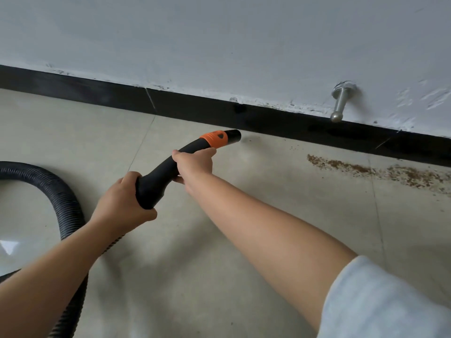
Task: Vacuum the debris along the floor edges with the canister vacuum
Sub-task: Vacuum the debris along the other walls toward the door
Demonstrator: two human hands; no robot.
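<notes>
A black vacuum handle [158, 176] with an orange collar [214, 138] points at the black baseboard [280, 120]; its open nozzle end [235, 135] hovers just above the beige tile floor. My left hand [122, 203] grips the handle's thick rear end. My right hand [195, 162] grips the handle further forward, just behind the orange collar. A trail of brown debris [378, 170] lies on the floor along the baseboard, to the right of the nozzle. A few specks [250, 140] lie right by the nozzle. The ribbed black hose [63, 203] loops off to the left.
A metal door stopper [340, 101] sticks out of the white wall [219, 45] above the baseboard, to the right of the nozzle. A shiny white curved surface [9, 247] shows at the left edge beside the hose. Beige floor tiles [195, 276] spread below my arms.
</notes>
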